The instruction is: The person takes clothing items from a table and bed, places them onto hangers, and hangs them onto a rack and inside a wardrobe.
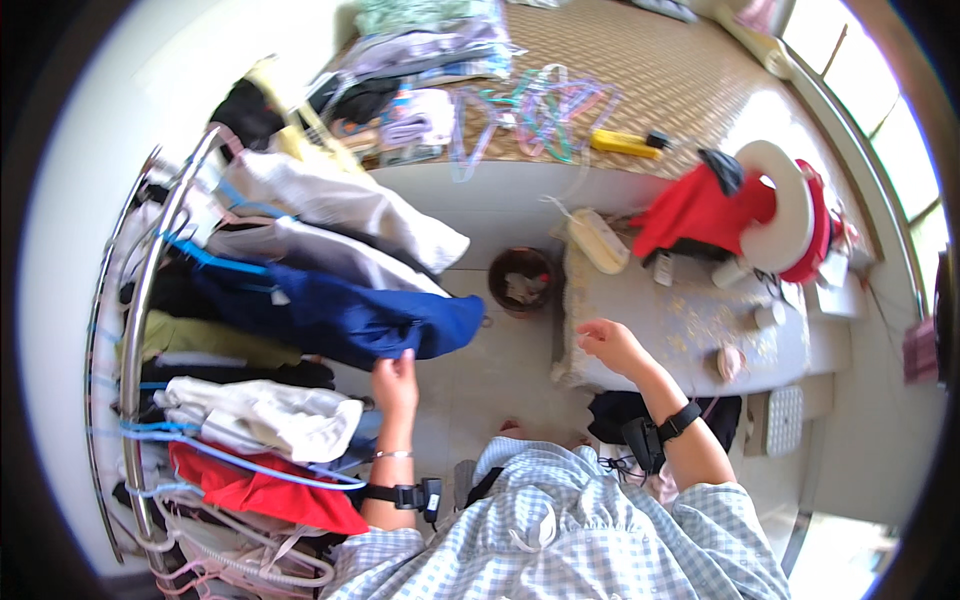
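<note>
Left fingers appear pinched on the lower edge of the blue garment (340, 312) on the chrome rail (144, 300); right hand (612, 347) looks half-open, empty. A light, flat pinch should avoid creasing.

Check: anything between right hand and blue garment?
Nothing visible stands between the right hand and the blue garment; the left hand is at the garment's near edge. The dark bin sits on the floor.
</note>
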### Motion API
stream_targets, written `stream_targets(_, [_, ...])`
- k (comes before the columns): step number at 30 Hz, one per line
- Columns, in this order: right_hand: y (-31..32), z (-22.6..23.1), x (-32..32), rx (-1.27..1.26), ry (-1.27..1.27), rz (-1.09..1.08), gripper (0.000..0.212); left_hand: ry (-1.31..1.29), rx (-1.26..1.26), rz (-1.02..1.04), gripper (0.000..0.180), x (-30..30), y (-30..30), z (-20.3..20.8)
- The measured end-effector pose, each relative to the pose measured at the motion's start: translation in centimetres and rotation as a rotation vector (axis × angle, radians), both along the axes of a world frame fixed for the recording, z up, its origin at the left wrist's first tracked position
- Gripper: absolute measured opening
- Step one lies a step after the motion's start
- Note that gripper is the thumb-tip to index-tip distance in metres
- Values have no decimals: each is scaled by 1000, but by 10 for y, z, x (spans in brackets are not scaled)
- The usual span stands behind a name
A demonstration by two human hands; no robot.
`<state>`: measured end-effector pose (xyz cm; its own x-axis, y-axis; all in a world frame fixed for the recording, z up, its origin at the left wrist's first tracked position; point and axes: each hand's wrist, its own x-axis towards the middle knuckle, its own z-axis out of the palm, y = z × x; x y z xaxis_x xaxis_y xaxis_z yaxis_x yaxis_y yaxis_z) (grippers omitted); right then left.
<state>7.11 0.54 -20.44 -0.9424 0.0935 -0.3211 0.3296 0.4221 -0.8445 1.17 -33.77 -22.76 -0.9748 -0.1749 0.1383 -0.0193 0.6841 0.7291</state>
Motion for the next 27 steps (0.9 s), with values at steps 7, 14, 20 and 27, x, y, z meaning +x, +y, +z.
stream_targets(7, [104, -47, 123, -304, -144, -524, 29, -72, -47, -74, 18, 12, 32, -31])
stream_targets(14, [157, -83, 221, -498, -194, -872, 19, -313, 44, -611, 12, 24, 180, -63])
stream_targets(20, [181, -132, 292, -636, -231, -1155, 18, -452, -5, -1062, 15, 58, 322, -66])
stream_targets(27, [187, -184, 345, -712, -343, -1314, 15, -551, -136, -1371, 18, 114, 410, -109])
